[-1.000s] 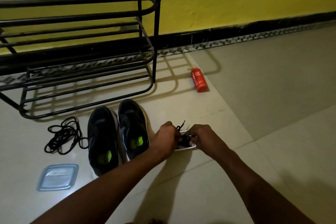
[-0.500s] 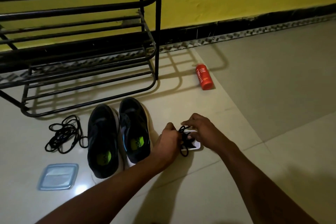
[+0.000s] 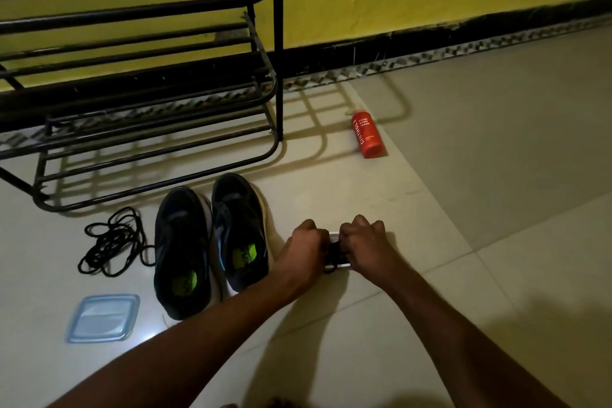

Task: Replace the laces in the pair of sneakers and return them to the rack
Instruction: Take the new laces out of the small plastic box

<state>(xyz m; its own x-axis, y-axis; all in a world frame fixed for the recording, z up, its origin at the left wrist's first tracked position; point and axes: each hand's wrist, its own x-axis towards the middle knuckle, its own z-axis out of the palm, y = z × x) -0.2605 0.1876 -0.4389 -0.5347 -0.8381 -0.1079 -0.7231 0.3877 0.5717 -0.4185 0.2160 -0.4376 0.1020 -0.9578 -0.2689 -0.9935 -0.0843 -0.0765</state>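
Two dark sneakers stand side by side on the floor, the left sneaker and the right sneaker, both without laces and with green insole marks. A loose pile of black laces lies left of them. To the right of the shoes, my left hand and my right hand are curled over a small white container holding a bundle of black lace. Both hands grip the bundle between them. The black metal shoe rack stands behind the sneakers.
A red foam body wash bottle lies on the floor to the right of the rack. A clear plastic lid sits near the front left. A yellow wall with a black skirting runs along the back.
My hands have drawn closer together and lower over the white container, fingers now curled down on the lace bundle. The raised lace end seen earlier is no longer sticking up.
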